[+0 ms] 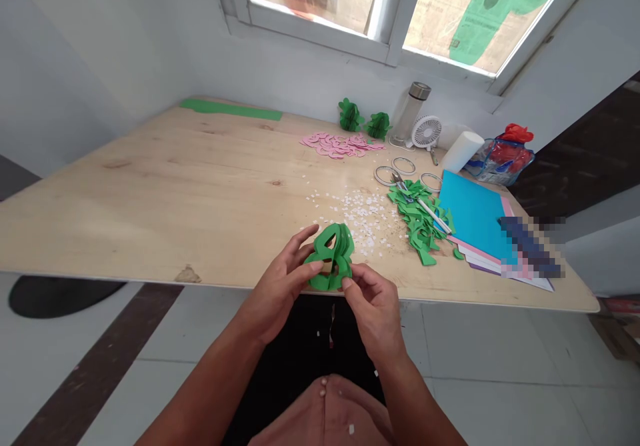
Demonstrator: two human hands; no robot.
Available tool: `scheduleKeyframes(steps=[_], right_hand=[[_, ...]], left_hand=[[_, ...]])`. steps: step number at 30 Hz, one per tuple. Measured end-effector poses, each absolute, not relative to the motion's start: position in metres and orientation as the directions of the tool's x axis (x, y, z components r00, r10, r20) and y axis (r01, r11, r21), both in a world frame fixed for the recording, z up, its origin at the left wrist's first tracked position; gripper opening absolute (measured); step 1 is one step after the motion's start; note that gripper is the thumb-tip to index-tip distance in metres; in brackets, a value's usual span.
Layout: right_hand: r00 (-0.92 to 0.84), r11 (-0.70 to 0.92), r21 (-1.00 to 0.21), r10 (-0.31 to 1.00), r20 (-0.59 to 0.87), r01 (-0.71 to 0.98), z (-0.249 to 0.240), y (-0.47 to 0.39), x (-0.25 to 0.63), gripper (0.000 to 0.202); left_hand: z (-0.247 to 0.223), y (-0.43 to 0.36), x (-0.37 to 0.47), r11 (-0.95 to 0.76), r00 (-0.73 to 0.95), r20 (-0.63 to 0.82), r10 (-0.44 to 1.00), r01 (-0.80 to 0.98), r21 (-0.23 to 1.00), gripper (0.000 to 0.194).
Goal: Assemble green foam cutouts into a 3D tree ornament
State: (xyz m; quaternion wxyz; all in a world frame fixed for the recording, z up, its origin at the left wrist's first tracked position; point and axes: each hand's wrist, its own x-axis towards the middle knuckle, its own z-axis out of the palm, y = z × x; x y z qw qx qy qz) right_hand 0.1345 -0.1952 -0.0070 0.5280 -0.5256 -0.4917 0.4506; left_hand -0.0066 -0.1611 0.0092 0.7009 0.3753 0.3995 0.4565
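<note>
Between my hands, at the table's front edge, is a layered green paper cutout (343, 238) with rounded lobes and openings through its middle. My left hand (280, 279) grips its left side, thumb in front and fingers behind. At the lower right edge, my right hand (377, 306) pinches it between thumb and fingers. Just beyond lie many small white paper bits (365, 216). To the right, a heap of green paper scraps (423, 229) has a white pen-like stick (434, 215) and a small dark-tipped tool (399, 181) resting on it.
Farther back on the wooden table (200, 186) lie pink paper cutouts (340, 145), two green paper shapes (351, 116), a bottle (407, 116), a small fan (426, 131), metal rings (403, 165) and a white roll (463, 151). Blue sheets (473, 213) are stacked at right.
</note>
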Motion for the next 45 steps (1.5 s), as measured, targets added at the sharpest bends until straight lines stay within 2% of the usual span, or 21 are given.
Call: scheduleKeyframes(steps=[5, 11, 20, 28, 34, 39, 45], right_hand=[[0.104, 0.056, -0.992, 0.992, 0.068, 0.116, -0.006, -0.196, 0.135, 0.018], [0.065, 0.092, -0.970, 0.992, 0.109, 0.224, -0.002, -0.196, 0.136, 0.023], [0.047, 0.091, -0.976, 0.994, 0.103, 0.197, -0.003, -0.196, 0.135, 0.022], [0.081, 0.077, -0.982, 0.992, 0.092, 0.173, -0.004, -0.196, 0.133, 0.015], [0.138, 0.045, -0.982, 0.988, 0.071, 0.185, -0.010, -0.194, 0.132, 0.013], [0.198, 0.118, -0.931, 0.961, 0.195, 0.345, -0.012, -0.195, 0.133, 0.014], [0.130, 0.281, -0.767, 0.895, 0.426, 0.577, -0.012, -0.199, 0.131, 0.013]], left_hand=[[0.011, -0.163, 0.005, 0.269, 0.150, -0.227, 0.962, -0.397, 0.877, 0.068], [0.003, -0.163, 0.012, 0.165, 0.009, -0.173, 0.985, -0.353, 0.921, 0.070], [-0.001, -0.168, 0.017, 0.040, -0.066, -0.060, 0.996, -0.268, 0.963, 0.066], [-0.006, -0.173, 0.021, -0.129, -0.138, 0.117, 0.983, -0.080, 0.988, 0.062], [-0.015, -0.177, 0.023, -0.223, -0.115, 0.222, 0.968, -0.001, 0.975, 0.059], [-0.009, -0.177, 0.023, -0.186, -0.138, 0.166, 0.976, -0.145, 0.972, 0.061], [-0.003, -0.173, 0.023, -0.087, -0.118, 0.061, 0.991, -0.227, 0.970, 0.064]])
